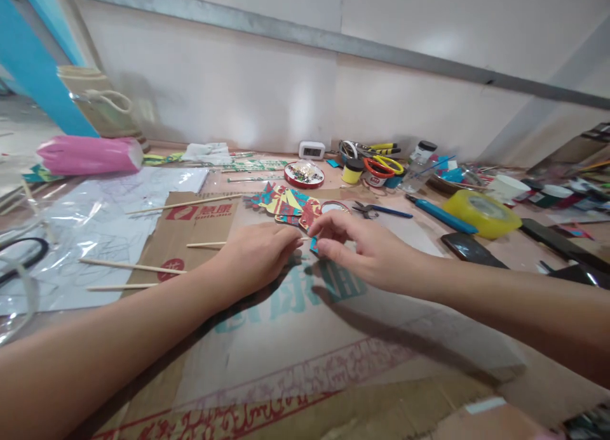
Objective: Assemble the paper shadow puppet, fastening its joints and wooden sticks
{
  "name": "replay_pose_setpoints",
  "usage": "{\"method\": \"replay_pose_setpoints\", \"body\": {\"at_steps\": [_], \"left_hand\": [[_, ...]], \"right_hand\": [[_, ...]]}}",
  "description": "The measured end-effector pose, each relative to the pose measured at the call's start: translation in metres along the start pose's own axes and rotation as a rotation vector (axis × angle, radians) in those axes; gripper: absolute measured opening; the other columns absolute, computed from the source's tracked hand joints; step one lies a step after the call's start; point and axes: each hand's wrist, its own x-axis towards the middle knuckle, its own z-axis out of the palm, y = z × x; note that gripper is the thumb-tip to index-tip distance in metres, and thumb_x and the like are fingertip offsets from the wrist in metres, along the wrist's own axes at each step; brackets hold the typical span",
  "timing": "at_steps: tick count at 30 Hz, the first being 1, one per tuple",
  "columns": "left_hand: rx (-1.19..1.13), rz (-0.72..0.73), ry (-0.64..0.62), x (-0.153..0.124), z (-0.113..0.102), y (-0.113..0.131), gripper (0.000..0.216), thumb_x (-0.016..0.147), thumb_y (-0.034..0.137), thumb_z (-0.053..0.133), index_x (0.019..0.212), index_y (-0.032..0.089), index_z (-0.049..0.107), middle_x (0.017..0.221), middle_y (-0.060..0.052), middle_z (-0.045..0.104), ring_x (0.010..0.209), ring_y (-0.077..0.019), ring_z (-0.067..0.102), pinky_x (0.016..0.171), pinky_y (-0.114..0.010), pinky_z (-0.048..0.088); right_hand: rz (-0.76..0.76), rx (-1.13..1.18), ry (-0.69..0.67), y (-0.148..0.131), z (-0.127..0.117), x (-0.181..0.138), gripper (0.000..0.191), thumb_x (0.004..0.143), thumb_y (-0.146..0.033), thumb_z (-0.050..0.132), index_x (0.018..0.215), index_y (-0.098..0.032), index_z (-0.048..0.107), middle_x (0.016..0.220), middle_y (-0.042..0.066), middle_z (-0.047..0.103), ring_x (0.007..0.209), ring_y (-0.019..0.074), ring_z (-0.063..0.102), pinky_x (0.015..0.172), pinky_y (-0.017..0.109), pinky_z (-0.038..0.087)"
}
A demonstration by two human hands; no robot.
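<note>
My left hand (260, 253) is closed, fingers curled down, around a thin wooden stick (206, 244). One end of the stick sticks out to the left of the hand, and what looks like its tip shows by my fingertips. My right hand (355, 243) is curved in a pinch at a small blue piece (313, 245), thumb and forefinger about it. Just beyond both hands lies a flat, jointed cut-out figure (286, 203) painted red, yellow and blue. Whether the blue piece is attached to the figure is hidden by my fingers.
Several loose wooden sticks (133, 265) lie left on cardboard (200, 214) and drawing sheets (176, 178). Behind are a red-rimmed dish of small fasteners (304, 174), a white clock (312, 150) and scissors (388, 165). Pliers (381, 210), a blue cutter (441, 214) and yellow tape (483, 213) lie right.
</note>
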Motion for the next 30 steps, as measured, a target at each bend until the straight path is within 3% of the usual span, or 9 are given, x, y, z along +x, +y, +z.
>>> {"method": "replay_pose_setpoints", "body": {"at_steps": [3, 6, 10, 15, 19, 25, 30], "left_hand": [[-0.001, -0.020, 0.063, -0.001, -0.002, 0.001, 0.027, 0.102, 0.027, 0.041, 0.090, 0.017, 0.063, 0.078, -0.003, 0.072, 0.068, -0.0186, 0.066, 0.059, -0.028, 0.041], [0.007, 0.001, 0.143, -0.002, -0.003, 0.002, 0.029, 0.103, 0.027, 0.038, 0.092, 0.017, 0.063, 0.079, -0.003, 0.073, 0.067, -0.0183, 0.067, 0.059, -0.028, 0.041], [0.025, 0.087, 0.195, -0.002, -0.005, 0.004, 0.030, 0.104, 0.024, 0.034, 0.092, 0.018, 0.061, 0.075, -0.001, 0.071, 0.064, -0.0162, 0.066, 0.057, -0.027, 0.040], [0.033, 0.123, 0.150, -0.002, -0.008, 0.007, 0.031, 0.104, 0.021, 0.030, 0.096, 0.017, 0.060, 0.074, -0.001, 0.071, 0.062, -0.0155, 0.066, 0.055, -0.027, 0.040], [0.045, 0.122, 0.110, -0.002, -0.008, 0.008, 0.032, 0.104, 0.022, 0.029, 0.096, 0.018, 0.060, 0.072, -0.001, 0.071, 0.061, -0.0157, 0.066, 0.054, -0.027, 0.039], [0.063, 0.101, 0.103, -0.003, -0.007, 0.010, 0.035, 0.103, 0.021, 0.029, 0.085, 0.018, 0.059, 0.067, -0.001, 0.069, 0.057, -0.0148, 0.062, 0.052, -0.028, 0.036], [0.071, 0.115, 0.107, -0.004, -0.006, 0.014, 0.034, 0.101, 0.017, 0.032, 0.080, 0.018, 0.059, 0.063, 0.000, 0.065, 0.054, -0.0140, 0.058, 0.050, -0.028, 0.033]], "right_hand": [[-0.121, 0.030, 0.223, 0.016, 0.010, 0.007, 0.013, 0.097, -0.029, 0.049, 0.107, -0.020, 0.051, 0.090, 0.003, 0.063, 0.077, 0.0147, 0.059, 0.064, 0.027, 0.046], [-0.214, 0.059, 0.303, 0.031, 0.025, 0.010, 0.014, 0.098, -0.023, 0.046, 0.111, -0.021, 0.047, 0.087, 0.002, 0.061, 0.077, 0.0146, 0.060, 0.066, 0.027, 0.048], [-0.322, 0.007, 0.260, 0.042, 0.038, 0.006, 0.024, 0.093, -0.014, 0.046, 0.116, -0.021, 0.044, 0.084, 0.001, 0.062, 0.071, 0.0135, 0.060, 0.064, 0.027, 0.048], [-0.415, -0.057, 0.265, 0.042, 0.036, 0.001, 0.029, 0.091, -0.010, 0.045, 0.117, -0.021, 0.045, 0.081, -0.001, 0.063, 0.066, 0.0119, 0.058, 0.064, 0.026, 0.046], [-0.420, -0.093, 0.253, 0.043, 0.034, 0.002, 0.029, 0.088, -0.007, 0.044, 0.113, -0.022, 0.045, 0.079, -0.002, 0.062, 0.067, 0.0124, 0.057, 0.063, 0.025, 0.044], [-0.333, -0.109, 0.216, 0.041, 0.039, 0.003, 0.027, 0.085, -0.006, 0.042, 0.106, -0.024, 0.041, 0.065, -0.008, 0.052, 0.048, 0.0094, 0.039, 0.053, 0.023, 0.031], [-0.280, -0.076, 0.206, 0.039, 0.042, 0.002, 0.026, 0.084, -0.007, 0.041, 0.104, -0.025, 0.037, 0.067, -0.008, 0.052, 0.050, 0.0093, 0.043, 0.054, 0.023, 0.030]]}}
